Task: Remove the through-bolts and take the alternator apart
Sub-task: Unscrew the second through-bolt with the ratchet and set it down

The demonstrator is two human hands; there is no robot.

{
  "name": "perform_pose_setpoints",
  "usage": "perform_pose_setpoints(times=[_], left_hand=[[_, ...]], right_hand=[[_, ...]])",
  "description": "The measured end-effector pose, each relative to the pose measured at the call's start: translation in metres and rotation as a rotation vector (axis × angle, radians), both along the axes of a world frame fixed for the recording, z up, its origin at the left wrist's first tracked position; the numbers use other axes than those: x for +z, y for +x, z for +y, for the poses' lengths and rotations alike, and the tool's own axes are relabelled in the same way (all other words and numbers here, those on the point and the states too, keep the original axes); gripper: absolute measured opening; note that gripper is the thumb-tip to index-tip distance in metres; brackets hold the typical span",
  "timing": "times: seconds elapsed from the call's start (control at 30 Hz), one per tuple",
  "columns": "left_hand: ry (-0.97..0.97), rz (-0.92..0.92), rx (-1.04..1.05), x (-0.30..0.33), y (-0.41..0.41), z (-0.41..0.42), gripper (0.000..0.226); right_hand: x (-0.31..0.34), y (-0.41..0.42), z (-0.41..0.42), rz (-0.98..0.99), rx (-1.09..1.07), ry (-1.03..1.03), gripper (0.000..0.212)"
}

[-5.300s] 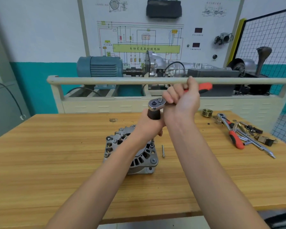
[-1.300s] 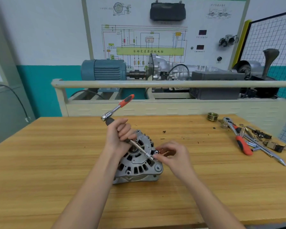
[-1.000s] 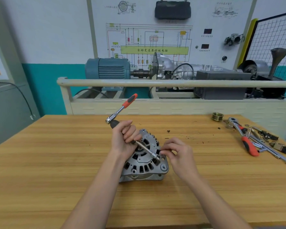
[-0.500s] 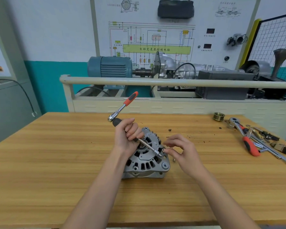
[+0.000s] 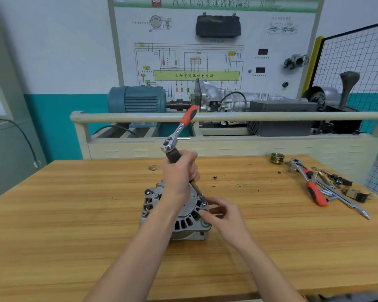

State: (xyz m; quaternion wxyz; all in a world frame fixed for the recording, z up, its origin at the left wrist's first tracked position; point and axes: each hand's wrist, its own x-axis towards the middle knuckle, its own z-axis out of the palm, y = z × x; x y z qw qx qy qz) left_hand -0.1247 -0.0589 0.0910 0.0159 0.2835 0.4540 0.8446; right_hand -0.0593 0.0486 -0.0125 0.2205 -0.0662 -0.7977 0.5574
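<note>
Your left hand (image 5: 179, 173) gripped the black extension bar beneath the orange-handled ratchet wrench (image 5: 179, 131), its socket tip down on the silver, vented cast-metal alternator (image 5: 179, 216) (near its right rim). Your right hand (image 5: 222, 214), fingers curled, pinched at that tip; what it held was hidden. The alternator sat mid-way on the wooden workbench (image 5: 74, 214).

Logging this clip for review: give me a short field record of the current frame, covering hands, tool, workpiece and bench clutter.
left hand: grips the ratchet's extension bar, tilted
ratchet: orange handle points up and away, free of either hand
right hand: fingers at the socket end, on the alternator's right rim
alternator: on the wooden bench, housing still together
spare tools: loose pile at far right
pulley: beside that pile
</note>
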Motion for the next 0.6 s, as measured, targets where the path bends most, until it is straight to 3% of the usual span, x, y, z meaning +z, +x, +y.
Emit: perform_pose_setpoints(times=[0.33, 0.6], left_hand=[[-0.123, 0.079, 0.037, -0.001, 0.006, 0.01, 0.048], [-0.382, 0.208, -0.001, 0.006, 0.016, 0.027, 0.034]], right_hand=[[-0.003, -0.002, -0.006, 0.052, -0.046, -0.085, 0.025], [-0.005, -0.005, -0.01, 0.083, -0.118, -0.163, 0.021]])
